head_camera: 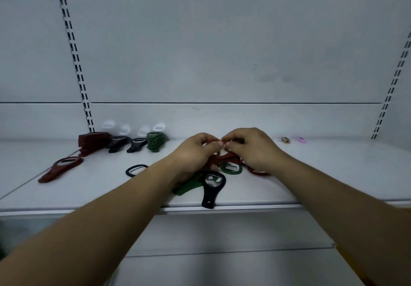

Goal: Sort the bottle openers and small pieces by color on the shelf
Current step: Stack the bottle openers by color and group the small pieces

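1. The white shelf (311,174) runs the full width in front of the person, and everything lies on it.
2. Both forearms reach in over the front edge. The left hand (195,152) and right hand (251,150) meet at the middle of the shelf, thumbs almost touching.
3. Each hand has its fingers curled in, and together they pinch a red piece (219,140) between them. It is lifted just above a loose heap of red parts (225,157). I cannot tell whether the piece is a whole opener or only a ring.
4. A red stack (93,141) stands at the back left, well apart from the hands.
5. A lone red opener (61,170) lies flat, nearer the front left.
6. A black opener (212,187) lies just below the hands, its handle end over the shelf's front edge.
7. A green stack (155,143) sits at the back, near the left hand.
8. Two black openers (117,143) lie between the red and green stacks.
9. A green opener (189,186) is partly hidden under the left wrist.
10. A green ring (231,169) lies beneath the hands, a black ring (135,170) beside the left forearm, and a red ring (258,172) under the right hand.
11. Far right at the back sit a tan piece (285,140) and a pink piece (302,139).
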### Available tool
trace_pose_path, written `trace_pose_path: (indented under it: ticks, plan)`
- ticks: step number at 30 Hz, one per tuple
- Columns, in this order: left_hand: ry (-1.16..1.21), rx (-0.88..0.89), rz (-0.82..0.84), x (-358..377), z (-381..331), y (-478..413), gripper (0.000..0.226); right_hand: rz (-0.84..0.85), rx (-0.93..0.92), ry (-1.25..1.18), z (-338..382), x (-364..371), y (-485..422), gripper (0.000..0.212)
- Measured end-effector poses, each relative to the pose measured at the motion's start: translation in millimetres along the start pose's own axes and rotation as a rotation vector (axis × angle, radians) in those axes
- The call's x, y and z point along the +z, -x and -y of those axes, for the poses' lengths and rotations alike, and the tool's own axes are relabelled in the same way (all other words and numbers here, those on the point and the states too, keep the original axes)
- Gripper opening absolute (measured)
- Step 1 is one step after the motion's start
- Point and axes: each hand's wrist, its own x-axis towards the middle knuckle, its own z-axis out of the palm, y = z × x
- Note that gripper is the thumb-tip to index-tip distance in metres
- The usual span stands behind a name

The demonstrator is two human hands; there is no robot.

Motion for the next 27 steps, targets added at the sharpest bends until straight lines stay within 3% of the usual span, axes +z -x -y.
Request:
trace_pose_path:
  ticks: [1, 6, 9, 11, 15, 19, 22, 24, 27]
  plan:
    - [0.013, 0.002, 0.01, 0, 1, 0, 0.004, -0.002, -0.019, 0.014, 0, 2, -1, 0.014]
    - [0.062, 0.0, -0.034, -2, 0, -3, 0.021, -0.037, 0.017, 0.246, -13, -16, 0, 0.023]
    - [0.079, -0.029, -0.089, -5, -2, -4, 0.023, 0.195, 0.195, 0.47, -25, -41, 4, 0.019]
    - [0.09, -0.04, -0.109, -5, -3, -6, 0.022, 0.339, 0.244, 0.55, -28, -45, 7, 0.032]
    - [0.045, -0.015, -0.112, -2, -1, -6, 0.007, 0.28, 0.076, 0.582, -30, -42, 11, 0.027]
    - [0.046, 0.002, -0.168, -4, -1, -7, 0.004, 0.113, 0.004, 0.487, -33, -43, 11, 0.021]
    - [0.054, 0.025, -0.201, -5, -1, -6, 0.01, -0.052, 0.001, 0.159, -24, -39, 10, 0.021]
    - [0.062, 0.036, -0.194, -4, -3, -4, 0.011, -0.02, 0.015, -0.05, -15, -30, 10, 0.026]
    - [0.061, 0.035, -0.121, -1, -4, 0, 0.021, -0.003, -0.027, -0.003, -7, -14, 6, 0.027]
